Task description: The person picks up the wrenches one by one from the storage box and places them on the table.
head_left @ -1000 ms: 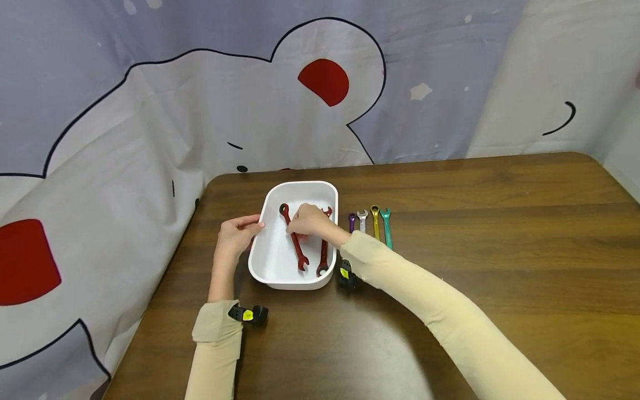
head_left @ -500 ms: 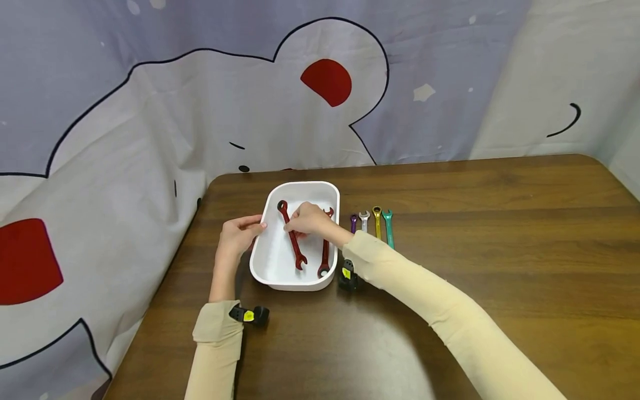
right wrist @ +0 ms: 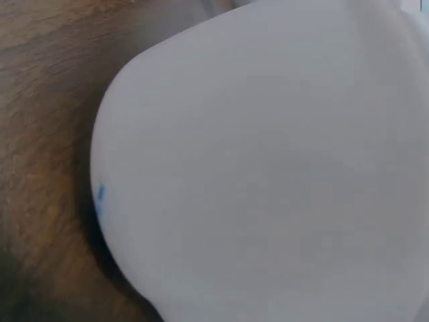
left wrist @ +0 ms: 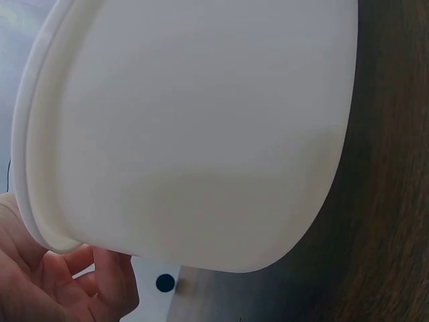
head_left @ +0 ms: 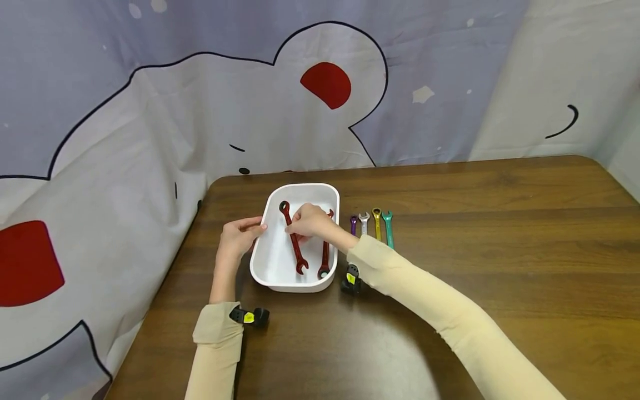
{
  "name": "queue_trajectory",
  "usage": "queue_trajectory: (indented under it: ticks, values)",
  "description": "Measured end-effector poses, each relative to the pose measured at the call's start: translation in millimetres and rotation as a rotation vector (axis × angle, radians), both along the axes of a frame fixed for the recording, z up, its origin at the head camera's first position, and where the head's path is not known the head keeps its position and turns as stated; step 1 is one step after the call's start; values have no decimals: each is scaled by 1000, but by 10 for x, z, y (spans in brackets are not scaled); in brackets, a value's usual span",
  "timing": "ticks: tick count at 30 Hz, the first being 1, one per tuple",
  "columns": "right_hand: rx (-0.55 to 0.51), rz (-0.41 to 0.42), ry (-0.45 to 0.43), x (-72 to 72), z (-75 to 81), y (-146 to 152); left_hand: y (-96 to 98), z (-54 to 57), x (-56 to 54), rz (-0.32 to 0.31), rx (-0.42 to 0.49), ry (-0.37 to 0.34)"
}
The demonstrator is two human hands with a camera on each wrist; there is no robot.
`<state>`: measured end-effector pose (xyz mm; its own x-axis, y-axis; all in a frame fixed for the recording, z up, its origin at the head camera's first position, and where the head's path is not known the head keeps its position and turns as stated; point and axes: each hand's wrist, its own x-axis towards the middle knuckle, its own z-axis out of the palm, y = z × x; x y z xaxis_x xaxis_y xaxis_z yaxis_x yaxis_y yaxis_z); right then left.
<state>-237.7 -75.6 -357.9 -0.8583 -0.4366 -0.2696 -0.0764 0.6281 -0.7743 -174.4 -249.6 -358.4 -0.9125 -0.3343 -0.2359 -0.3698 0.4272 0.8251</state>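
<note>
A white plastic bin stands on the table with two red combination wrenches inside. My left hand grips its left rim, the thumb over the edge and the other fingers outside; the left wrist view shows the bin's outer wall close up. Over the bin, my right hand pinches the left red wrench near the middle of its shaft. That wrench lies slanted, ring end away from me and open end toward me. The right red wrench is partly hidden under my right hand, which the bin wall hides in the right wrist view.
Right of the bin, a purple wrench, a silver wrench, a gold wrench and a green wrench lie in a row, partly behind my right sleeve. A patterned curtain hangs behind the wooden table.
The pinched red wrench has shifted and turned very slightly inside the bin. My right wrist has moved a little to the right; my left hand keeps its grip on the rim.
</note>
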Motion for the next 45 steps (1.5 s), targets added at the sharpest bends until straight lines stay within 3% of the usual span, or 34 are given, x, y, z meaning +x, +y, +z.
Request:
queue_trajectory:
  ticks: [21,45]
  values:
    - [-116,-25,-31,69,134,248,14,-7,18,5,5,-13]
    - [-134,-6,56,186,270,476,-5,-10,12,0,13,0]
